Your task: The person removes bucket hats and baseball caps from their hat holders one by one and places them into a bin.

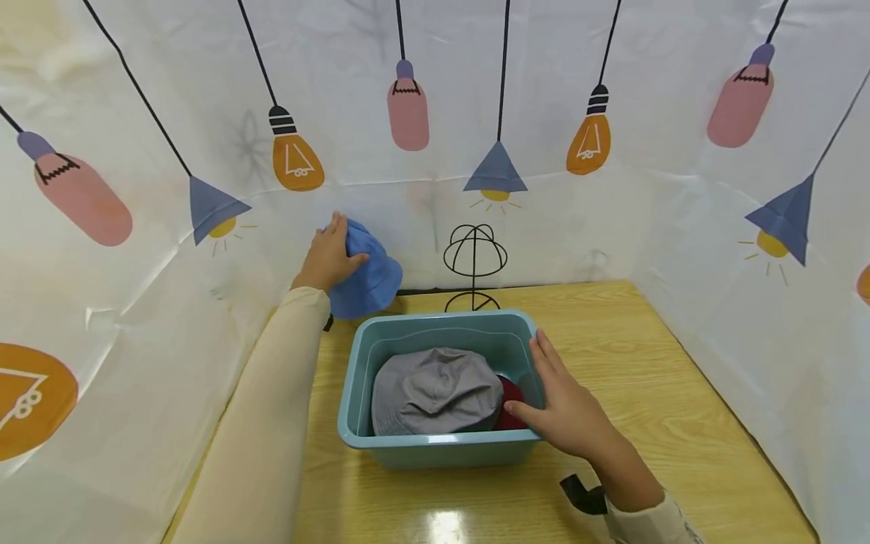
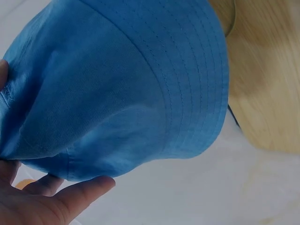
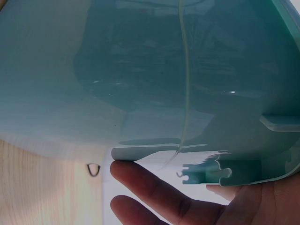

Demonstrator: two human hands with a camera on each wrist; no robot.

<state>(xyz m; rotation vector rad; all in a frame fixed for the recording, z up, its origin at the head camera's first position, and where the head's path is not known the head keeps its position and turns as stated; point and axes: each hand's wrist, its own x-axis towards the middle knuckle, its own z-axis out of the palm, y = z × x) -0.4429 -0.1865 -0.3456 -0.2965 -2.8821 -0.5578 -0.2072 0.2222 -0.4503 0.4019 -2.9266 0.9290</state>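
Note:
At the table's far left, a blue bucket hat [image 1: 370, 276] stands tilted, and my left hand [image 1: 329, 257] grips it by the crown. The left wrist view shows the stitched brim of this hat [image 2: 187, 79], with the fingers [image 2: 84, 194] at its crown. My right hand [image 1: 571, 412] holds the right rim of a teal plastic bin [image 1: 448, 453], thumb over the rim. Inside the bin lie a grey bucket hat [image 1: 435, 393] and a dark red item [image 1: 511, 404], mostly hidden by the grey hat. The bin's outer wall [image 3: 140, 84] fills the right wrist view.
Behind the bin stands a black wire hat stand [image 1: 473, 257]. The wooden table [image 1: 612, 340] borders a white sheet [image 1: 435, 189] printed with lamps and bulbs, at the back and both sides. A black strap [image 1: 583, 495] hangs by my right wrist.

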